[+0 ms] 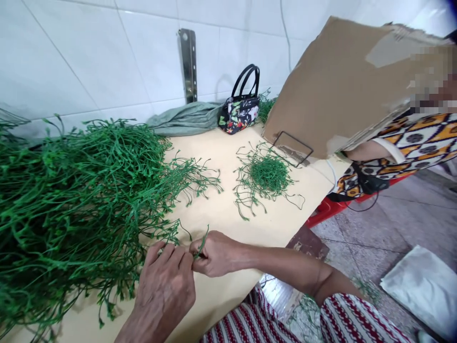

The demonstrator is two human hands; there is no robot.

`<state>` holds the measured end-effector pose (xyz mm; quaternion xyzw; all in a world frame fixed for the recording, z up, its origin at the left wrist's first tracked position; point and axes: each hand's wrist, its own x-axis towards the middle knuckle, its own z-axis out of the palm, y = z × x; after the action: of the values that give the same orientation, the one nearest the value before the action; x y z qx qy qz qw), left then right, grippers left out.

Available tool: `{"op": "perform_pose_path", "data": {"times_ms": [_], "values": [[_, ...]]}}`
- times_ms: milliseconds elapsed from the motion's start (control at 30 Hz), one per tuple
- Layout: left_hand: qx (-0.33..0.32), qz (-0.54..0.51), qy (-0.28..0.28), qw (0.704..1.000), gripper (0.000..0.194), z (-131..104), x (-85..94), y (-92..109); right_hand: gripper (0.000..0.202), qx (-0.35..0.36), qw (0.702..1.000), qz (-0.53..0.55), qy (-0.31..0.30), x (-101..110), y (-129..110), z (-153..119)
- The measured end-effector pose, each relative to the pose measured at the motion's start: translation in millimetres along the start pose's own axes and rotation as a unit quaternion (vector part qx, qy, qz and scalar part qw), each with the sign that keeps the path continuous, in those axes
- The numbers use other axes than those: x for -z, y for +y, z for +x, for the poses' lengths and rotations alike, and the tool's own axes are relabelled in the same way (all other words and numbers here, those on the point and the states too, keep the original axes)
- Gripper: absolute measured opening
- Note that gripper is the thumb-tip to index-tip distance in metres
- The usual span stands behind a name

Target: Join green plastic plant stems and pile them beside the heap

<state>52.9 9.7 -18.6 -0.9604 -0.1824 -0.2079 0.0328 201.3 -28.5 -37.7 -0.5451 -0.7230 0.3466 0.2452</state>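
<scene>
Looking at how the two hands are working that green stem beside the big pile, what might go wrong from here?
1. The left hand and right hand pinch one thin green stem between them; it looks slender and might snap or slip from the grip.
2. The large green pile lies against the left hand, so tangled strands could drag along.
3. The hands work near the table edge, so pieces may drop to the floor.

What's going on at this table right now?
A person sits at a yellow table, both hands together over a thin green stem. The right hand pinches it, and the left hand meets it at the fingertips. A big heap of green stems lies to the left, a smaller pile further back. Another person sits behind cardboard.
</scene>
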Motion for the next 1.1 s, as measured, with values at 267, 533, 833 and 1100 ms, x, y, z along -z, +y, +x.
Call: {"op": "perform_pose_path", "data": {"times_ms": [267, 533, 833, 1100], "values": [[0.048, -0.263, 0.038, 0.963, 0.028, 6.2, 2.4, -4.3, 0.022, -0.021, 0.990, 0.142, 0.017, -3.4, 1.3, -5.9], [0.175, -0.485, -0.005, 0.857, 0.026, -0.9, 8.1, -7.6, 0.015, 0.007, 0.917, 0.399, -0.002, 22.0, -0.4, -20.7], [0.290, -0.588, 0.051, 0.753, 0.022, -16.3, 15.9, -26.9, 0.021, -0.080, 0.886, -0.327, 0.318, 107.9, 83.2, -53.9], [0.311, -0.571, 0.100, 0.753, 0.015, -23.8, 6.2, -24.9, 0.018, 0.028, 0.891, -0.297, 0.342, 85.1, 56.1, -42.9]]}}
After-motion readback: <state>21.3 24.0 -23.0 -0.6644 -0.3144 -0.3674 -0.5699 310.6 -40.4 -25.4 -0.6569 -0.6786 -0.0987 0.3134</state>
